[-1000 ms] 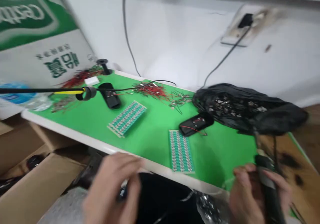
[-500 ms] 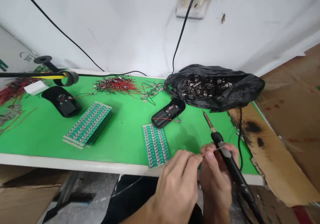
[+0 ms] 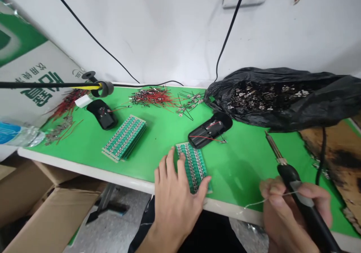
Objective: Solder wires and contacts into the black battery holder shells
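My left hand [image 3: 175,196] lies flat and open with its fingers spread on a green panel of small circuit boards [image 3: 194,164] near the table's front edge. My right hand [image 3: 293,209] is closed round a black soldering iron [image 3: 296,187], whose metal tip points up and away over the green mat [image 3: 248,159]. A thin solder wire [image 3: 255,204] is pinched in the same hand. Just beyond the panel lies a black battery holder [image 3: 210,132] with red and black leads.
A second stack of circuit panels [image 3: 124,137] and another black holder [image 3: 102,114] lie to the left. Red wires [image 3: 153,96] lie at the back. A black bag of metal parts [image 3: 279,97] sits at the right. Cardboard boxes [image 3: 42,204] stand below left, with burnt board [image 3: 338,159] at the right.
My left hand let go of the solder wire near my right hand and moved left onto the circuit panel, opening flat. The right hand with the iron shifted right; the view turned.
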`<state>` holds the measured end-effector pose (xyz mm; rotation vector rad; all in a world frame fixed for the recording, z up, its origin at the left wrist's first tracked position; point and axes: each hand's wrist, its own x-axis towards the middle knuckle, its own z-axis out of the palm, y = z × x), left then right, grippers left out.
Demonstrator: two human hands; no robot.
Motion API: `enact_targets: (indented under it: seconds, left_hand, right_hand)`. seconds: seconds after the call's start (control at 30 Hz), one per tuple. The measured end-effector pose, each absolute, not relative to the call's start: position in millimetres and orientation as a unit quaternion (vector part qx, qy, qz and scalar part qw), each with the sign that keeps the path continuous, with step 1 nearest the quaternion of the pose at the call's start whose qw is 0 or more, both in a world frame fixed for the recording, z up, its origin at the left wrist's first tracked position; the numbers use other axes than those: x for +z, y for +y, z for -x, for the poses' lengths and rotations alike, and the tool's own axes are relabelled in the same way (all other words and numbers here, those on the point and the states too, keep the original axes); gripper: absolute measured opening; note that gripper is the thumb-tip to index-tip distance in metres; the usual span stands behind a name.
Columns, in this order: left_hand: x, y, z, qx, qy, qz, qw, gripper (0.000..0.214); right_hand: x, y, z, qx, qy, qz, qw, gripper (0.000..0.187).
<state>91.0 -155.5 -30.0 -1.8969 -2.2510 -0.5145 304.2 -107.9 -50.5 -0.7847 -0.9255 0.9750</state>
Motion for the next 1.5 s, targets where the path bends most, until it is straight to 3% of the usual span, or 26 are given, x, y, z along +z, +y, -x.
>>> enact_targets:
  seconds: [0.17,0.5,1.0,1.2,1.4,1.5]
  left_hand:
    - [-24,-158,-84,-0.177,-0.759,0.623,0.063,0.043]
    - [-24,-153,-25,-0.197,-0.726,0.659,-0.004,0.047]
    - [-35,-130,-94,-0.266,-0.725,0.631,-0.079,0.050]
    - [-4,-134,-86,-0.327,-0.712,0.620,-0.046,0.046]
    - [16,-128,-102,-0.303,-0.525,0.738,-0.296,0.029]
    - [0,-117,-111,-0.286,-0.521,0.726,-0.346,0.017]
  right_hand:
    - [-53,-106,-305,0.434,-0.441,0.340,0.708,0.040]
    - [-51,-111,-302,0.422,-0.418,0.411,0.692,0.036]
    - [-51,-112,-300,0.423,-0.427,0.446,0.663,0.039]
    - [-49,-109,-294,0.425,-0.431,0.456,0.652,0.038]
    - [-44,-109,-288,0.456,-0.442,0.456,0.624,0.039]
    - [-45,-108,-286,0.462,-0.443,0.458,0.617,0.039]
